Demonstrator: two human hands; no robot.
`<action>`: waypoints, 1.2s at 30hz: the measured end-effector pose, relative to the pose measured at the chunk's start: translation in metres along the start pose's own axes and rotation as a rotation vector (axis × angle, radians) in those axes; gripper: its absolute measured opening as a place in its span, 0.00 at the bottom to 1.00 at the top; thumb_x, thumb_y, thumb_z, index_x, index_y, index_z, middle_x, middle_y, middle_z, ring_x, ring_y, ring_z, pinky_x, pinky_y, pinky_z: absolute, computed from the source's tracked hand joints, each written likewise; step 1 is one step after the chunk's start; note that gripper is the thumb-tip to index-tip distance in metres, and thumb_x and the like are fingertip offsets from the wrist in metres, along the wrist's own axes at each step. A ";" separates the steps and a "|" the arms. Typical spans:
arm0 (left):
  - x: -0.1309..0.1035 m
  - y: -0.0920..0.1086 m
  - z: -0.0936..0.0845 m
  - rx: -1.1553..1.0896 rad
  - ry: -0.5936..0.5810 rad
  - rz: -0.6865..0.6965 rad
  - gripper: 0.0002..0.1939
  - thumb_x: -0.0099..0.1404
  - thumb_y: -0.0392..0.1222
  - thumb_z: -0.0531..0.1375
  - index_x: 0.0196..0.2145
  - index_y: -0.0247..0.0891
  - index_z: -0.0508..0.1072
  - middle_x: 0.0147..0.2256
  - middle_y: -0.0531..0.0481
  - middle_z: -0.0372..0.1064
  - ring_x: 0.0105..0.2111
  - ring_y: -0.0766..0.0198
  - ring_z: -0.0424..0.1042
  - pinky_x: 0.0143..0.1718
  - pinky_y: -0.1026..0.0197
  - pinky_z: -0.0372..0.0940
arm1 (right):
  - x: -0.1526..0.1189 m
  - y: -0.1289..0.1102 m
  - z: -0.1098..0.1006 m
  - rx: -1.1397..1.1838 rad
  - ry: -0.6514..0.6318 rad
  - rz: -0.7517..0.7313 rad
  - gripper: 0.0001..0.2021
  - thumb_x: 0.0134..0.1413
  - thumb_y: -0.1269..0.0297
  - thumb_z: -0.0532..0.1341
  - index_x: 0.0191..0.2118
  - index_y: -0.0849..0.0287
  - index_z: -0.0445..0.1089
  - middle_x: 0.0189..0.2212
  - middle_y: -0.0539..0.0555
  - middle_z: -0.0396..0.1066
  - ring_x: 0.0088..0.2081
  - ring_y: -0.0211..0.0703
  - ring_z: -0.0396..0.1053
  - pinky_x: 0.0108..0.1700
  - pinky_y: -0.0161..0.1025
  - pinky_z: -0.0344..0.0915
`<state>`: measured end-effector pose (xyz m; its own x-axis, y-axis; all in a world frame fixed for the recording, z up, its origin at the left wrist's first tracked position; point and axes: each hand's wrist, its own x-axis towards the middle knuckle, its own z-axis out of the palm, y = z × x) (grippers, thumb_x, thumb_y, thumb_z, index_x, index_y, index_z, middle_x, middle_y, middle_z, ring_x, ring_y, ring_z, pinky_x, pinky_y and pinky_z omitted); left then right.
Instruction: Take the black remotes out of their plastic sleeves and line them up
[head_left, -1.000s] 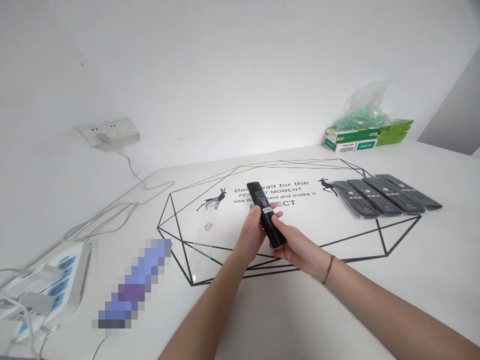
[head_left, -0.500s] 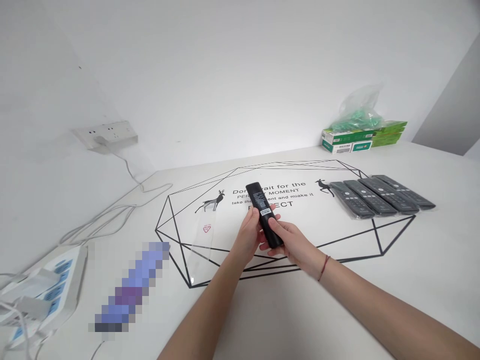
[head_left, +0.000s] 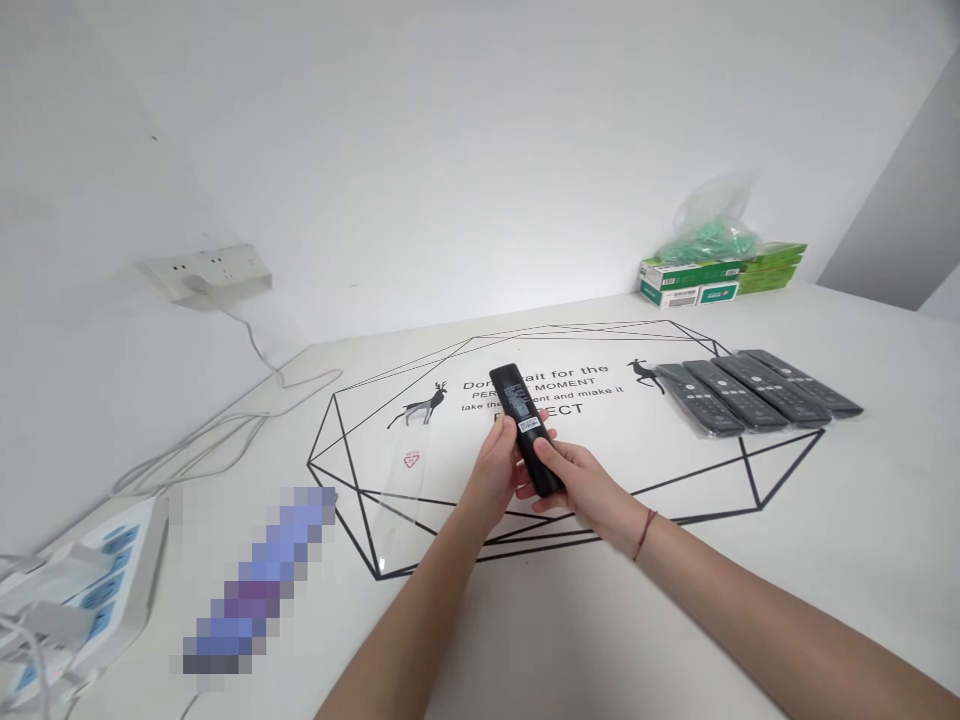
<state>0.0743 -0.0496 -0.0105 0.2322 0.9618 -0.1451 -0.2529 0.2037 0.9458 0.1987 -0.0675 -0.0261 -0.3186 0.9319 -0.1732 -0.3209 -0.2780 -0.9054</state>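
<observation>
A black remote control (head_left: 517,400) is held back side up over the middle of the printed table, its labels showing. My left hand (head_left: 495,460) grips its left edge, and my right hand (head_left: 566,470) is closed round the lower end with the thumb on top. Left of my hands a clear plastic sleeve (head_left: 401,495) with a red mark lies flat. Several dark remotes in clear wrapping (head_left: 757,390) lie side by side at the right.
Green and white boxes (head_left: 690,275) with a plastic bag (head_left: 712,225) on them stand at the back right. A power strip (head_left: 112,590) with cables and a blurred blue-purple object (head_left: 262,580) lie at the left. A socket (head_left: 210,275) is on the wall.
The whole view has shifted slightly. Both hands keep their hold on the black remote, with no other clear movement.
</observation>
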 end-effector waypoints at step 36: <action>0.017 0.011 -0.061 1.213 0.571 0.030 0.32 0.57 0.48 0.59 0.58 0.36 0.61 0.52 0.33 0.65 0.52 0.43 0.65 0.49 0.50 0.59 | -0.004 0.000 0.002 -0.056 0.051 0.139 0.12 0.56 0.54 0.58 0.32 0.58 0.65 0.29 0.52 0.68 0.21 0.35 0.65 0.19 0.33 0.58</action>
<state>0.0179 -0.0196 -0.0203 -0.2562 0.9647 0.0616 0.8051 0.1776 0.5660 0.1985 -0.0717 -0.0250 -0.3100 0.8963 -0.3169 -0.2264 -0.3934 -0.8911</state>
